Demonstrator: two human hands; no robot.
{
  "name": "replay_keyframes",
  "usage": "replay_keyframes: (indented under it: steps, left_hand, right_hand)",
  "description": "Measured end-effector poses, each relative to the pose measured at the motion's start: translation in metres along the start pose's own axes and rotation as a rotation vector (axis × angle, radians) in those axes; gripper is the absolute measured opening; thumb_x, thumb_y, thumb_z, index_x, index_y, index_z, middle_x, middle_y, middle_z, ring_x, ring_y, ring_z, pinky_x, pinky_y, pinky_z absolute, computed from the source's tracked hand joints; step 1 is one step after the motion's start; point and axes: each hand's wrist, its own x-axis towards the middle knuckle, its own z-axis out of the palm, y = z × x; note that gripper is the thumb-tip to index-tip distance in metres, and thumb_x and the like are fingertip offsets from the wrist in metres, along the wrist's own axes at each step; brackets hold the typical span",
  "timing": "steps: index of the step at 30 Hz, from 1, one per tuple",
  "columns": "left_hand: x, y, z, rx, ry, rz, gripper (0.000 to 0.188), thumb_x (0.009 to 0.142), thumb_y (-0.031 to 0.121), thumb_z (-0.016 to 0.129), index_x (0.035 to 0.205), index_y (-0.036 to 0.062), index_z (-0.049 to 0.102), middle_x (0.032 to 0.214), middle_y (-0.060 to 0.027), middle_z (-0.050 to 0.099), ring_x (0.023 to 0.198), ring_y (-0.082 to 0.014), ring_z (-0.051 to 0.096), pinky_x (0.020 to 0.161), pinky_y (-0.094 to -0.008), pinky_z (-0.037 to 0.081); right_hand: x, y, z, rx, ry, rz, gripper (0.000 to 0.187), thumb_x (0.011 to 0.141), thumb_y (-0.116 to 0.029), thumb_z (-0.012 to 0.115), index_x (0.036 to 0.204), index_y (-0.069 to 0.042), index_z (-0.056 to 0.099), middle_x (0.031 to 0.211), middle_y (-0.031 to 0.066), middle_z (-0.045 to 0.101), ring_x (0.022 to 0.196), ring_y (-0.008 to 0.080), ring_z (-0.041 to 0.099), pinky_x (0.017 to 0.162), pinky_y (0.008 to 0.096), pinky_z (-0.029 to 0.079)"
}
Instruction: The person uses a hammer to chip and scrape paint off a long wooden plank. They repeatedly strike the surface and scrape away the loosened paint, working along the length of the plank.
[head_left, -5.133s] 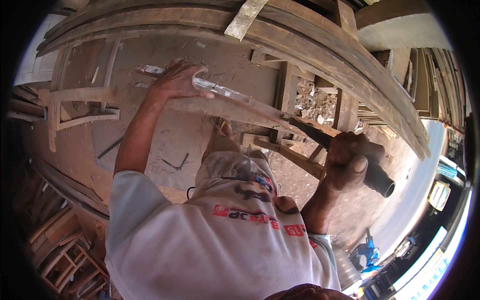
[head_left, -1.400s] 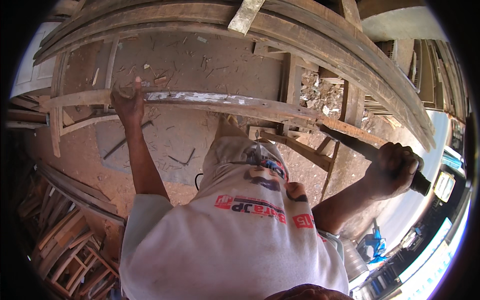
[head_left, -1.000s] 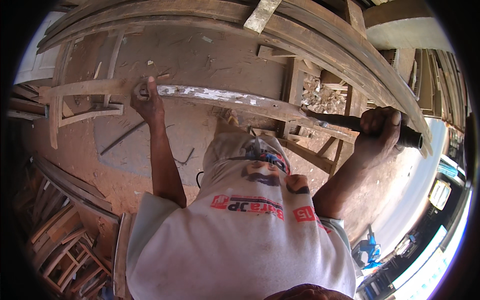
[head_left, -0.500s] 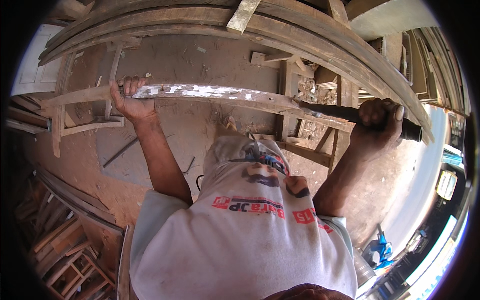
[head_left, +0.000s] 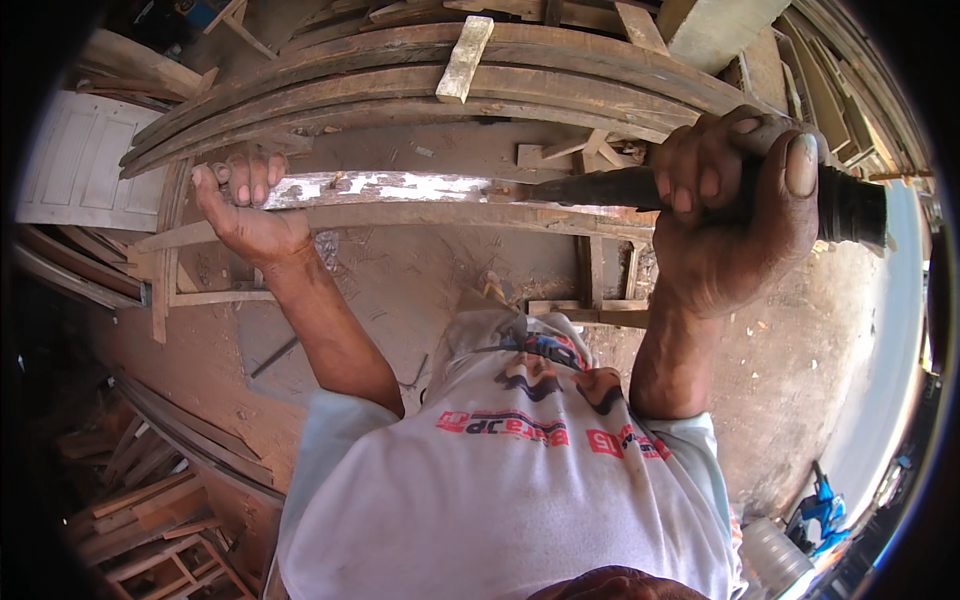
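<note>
As the right hand (head_left: 725, 243) looms larger in my feed, fingers clamped on the dark handle (head_left: 600, 187), the white-flaked strip (head_left: 400, 186) seems newly raised off the beam (head_left: 450, 216). The left hand (head_left: 248, 217) clasps its left end, so I judge it steadied.

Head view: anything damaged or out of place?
Yes. The long brown wooden board with white coating at the left hand looks worn: the white is broken into ragged patches with brown between. A thin dark straight bar also lies loose on the grey-brown floor.
</note>
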Motion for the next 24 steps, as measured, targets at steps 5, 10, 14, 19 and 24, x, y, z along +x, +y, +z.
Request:
replay_keyframes:
  steps: [5,10,14,19,24]
  left_hand:
    - [-0.011,0.006,-0.004,0.080,-0.017,0.069,0.027,0.101,0.034,0.059,0.087,0.0165,0.044,0.063,0.0051,0.033,0.054,-0.0090,0.032,0.056,-0.0291,0.037]
    - [-0.009,-0.025,-0.074,0.076,0.394,-0.018,0.028,0.101,0.040,0.060,0.092,0.0163,0.047,0.068,0.0050,0.029,0.058,-0.0100,0.031,0.056,-0.0304,0.037]
    - [-0.009,-0.023,-0.096,-0.023,0.262,-0.019,0.030,0.102,0.039,0.058,0.094,0.0135,0.044,0.068,0.0041,0.031,0.057,-0.0107,0.032,0.058,-0.0326,0.039]
    - [-0.011,-0.008,-0.072,0.055,0.348,-0.062,0.030,0.102,0.035,0.058,0.088,0.0146,0.042,0.067,0.0041,0.031,0.057,-0.0104,0.033,0.060,-0.0317,0.040]
    - [-0.015,-0.011,-0.048,0.056,0.256,-0.007,0.028,0.102,0.033,0.059,0.089,0.0145,0.043,0.070,0.0040,0.032,0.059,-0.0100,0.033,0.061,-0.0311,0.040]
  right_hand:
    - [0.005,-0.002,-0.042,0.172,-0.085,0.046,0.033,0.101,-0.036,0.051,0.091,-0.006,0.060,0.062,-0.0013,0.041,0.049,0.0105,0.037,0.050,0.0288,0.036]
    - [0.007,0.069,-0.256,0.371,0.630,0.048,0.028,0.093,-0.025,0.057,0.074,-0.018,0.036,0.057,-0.0075,0.028,0.046,0.0057,0.028,0.042,0.0233,0.033]
    - [-0.042,0.076,-0.347,0.711,0.476,-0.039,0.034,0.090,-0.027,0.059,0.065,-0.017,0.040,0.054,-0.0040,0.042,0.043,0.0071,0.044,0.042,0.0229,0.039]
    - [-0.048,0.053,-0.290,0.402,0.661,-0.002,0.038,0.093,-0.033,0.060,0.066,-0.014,0.039,0.057,-0.0045,0.036,0.045,0.0085,0.034,0.044,0.0254,0.034]
    - [-0.031,0.033,-0.259,0.440,0.453,-0.033,0.029,0.098,-0.029,0.056,0.076,-0.009,0.056,0.061,-0.0022,0.037,0.051,0.0081,0.037,0.047,0.0260,0.035]
